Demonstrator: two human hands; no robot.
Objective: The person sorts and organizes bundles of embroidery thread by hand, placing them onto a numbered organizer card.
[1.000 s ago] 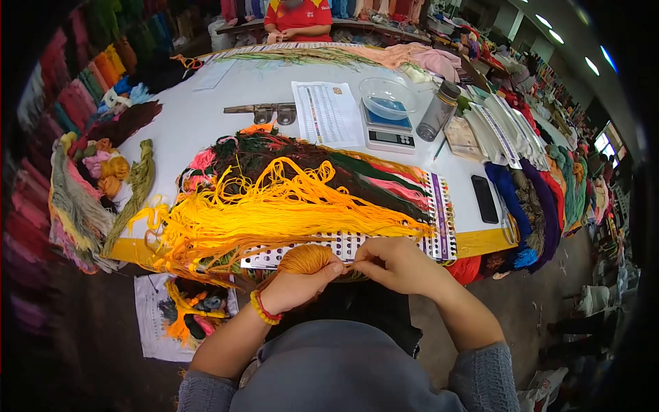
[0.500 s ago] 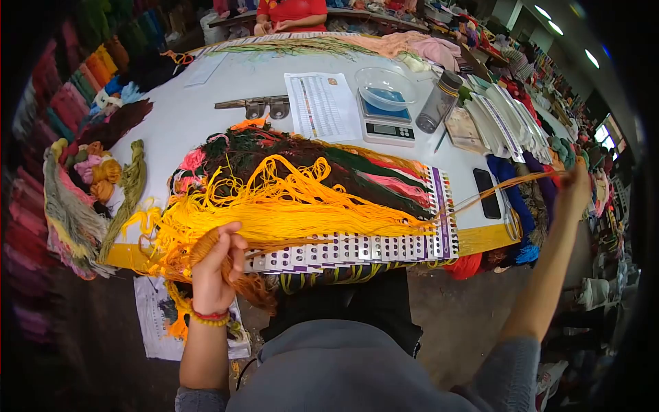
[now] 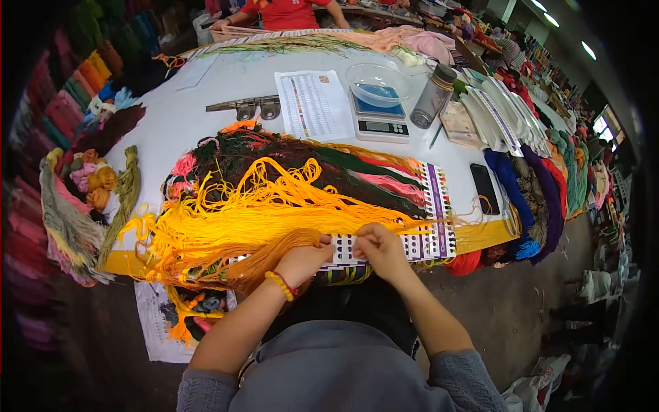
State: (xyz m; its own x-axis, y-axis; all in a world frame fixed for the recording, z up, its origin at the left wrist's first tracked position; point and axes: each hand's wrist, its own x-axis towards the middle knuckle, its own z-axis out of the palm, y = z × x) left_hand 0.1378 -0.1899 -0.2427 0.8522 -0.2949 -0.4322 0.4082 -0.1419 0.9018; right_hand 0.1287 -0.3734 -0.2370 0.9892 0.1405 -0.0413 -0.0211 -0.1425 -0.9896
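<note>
My left hand (image 3: 305, 263) is closed on one end of an orange-brown thread skein (image 3: 266, 257), which drapes over the table's front edge. My right hand (image 3: 384, 253) is close by on the right, its fingertips pinched over a white thread card with punched holes (image 3: 342, 250). Whatever may be in that pinch is too small to make out. Behind both hands, a thick spread of yellow thread (image 3: 226, 216) lies over dark green, brown and pink threads (image 3: 288, 154). More punched cards (image 3: 439, 206) run along its right end, with threads attached.
Farther back are a printed sheet (image 3: 312, 103), a metal punch (image 3: 247, 108), a scale (image 3: 381, 129) with a clear bowl (image 3: 376, 84), and a dark bottle (image 3: 434, 96). A phone (image 3: 484, 189) lies at right. Hanks (image 3: 103, 178) hang left. Across the table sits a person in red (image 3: 287, 15).
My right hand has come in from the far right, where it held stretched orange-brown strands. My left hand has moved right, drawing the skein along the front edge. The person opposite has spread their arms.
</note>
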